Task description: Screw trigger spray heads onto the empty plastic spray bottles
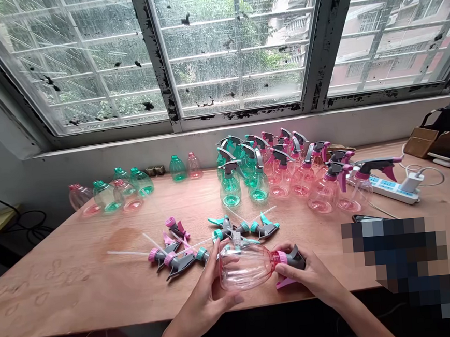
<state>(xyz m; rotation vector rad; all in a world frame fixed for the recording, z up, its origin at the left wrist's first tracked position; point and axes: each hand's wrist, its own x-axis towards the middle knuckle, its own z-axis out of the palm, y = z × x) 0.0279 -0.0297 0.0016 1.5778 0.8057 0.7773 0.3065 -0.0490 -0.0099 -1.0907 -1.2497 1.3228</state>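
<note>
A clear pink spray bottle (245, 266) lies sideways in the air over the table's front edge, held between both hands. Around its base end curl the fingers and thumb of my left hand (209, 289). My right hand (313, 276) grips the grey and pink spray head (294, 258) at the bottle's neck. Just beyond the bottle lie loose teal and grey spray heads (264, 226). Left of them rest several pink and grey spray heads (173, 255) with thin white tubes.
Green spray bottles (230, 186) and pink spray bottles (322, 194) with heads stand at the back right. Headless bottles (106, 196) stand at the left and by the wall. A power strip (390, 186) and a phone (369, 218) lie at the right.
</note>
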